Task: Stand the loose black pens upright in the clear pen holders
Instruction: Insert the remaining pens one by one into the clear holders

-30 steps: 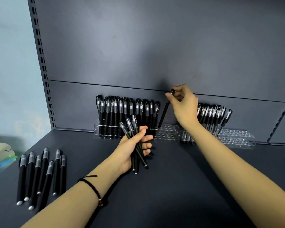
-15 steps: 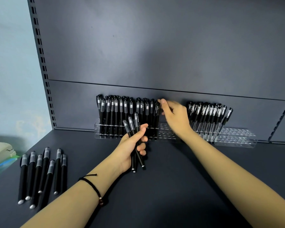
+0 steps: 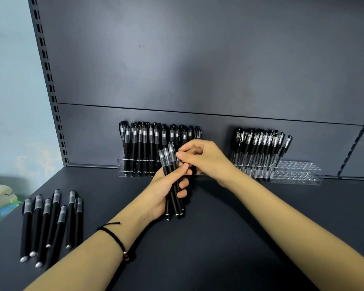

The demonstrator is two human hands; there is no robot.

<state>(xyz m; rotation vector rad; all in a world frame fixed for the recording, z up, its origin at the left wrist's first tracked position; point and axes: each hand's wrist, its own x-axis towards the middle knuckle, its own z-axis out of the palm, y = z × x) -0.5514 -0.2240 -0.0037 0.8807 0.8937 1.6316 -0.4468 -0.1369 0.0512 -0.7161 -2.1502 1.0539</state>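
Hands [image 3: 162, 190] [image 3: 206, 162] grip pens [image 3: 166, 159] over dark, perhaps metal, shelf [image 3: 219, 238].

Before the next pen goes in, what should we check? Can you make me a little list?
1. Left hand grips the pen bundle firmly: ok.
2. Right hand pinches just one pen: cannot tell, since its fingertips meet at the bundle's caps.
3. Empty holes to fill: ok, the right holder has free ones at its right end.
4. Caps point up on the held pens: ok.
5. More loose pens to fetch: ok, a row lies far left.
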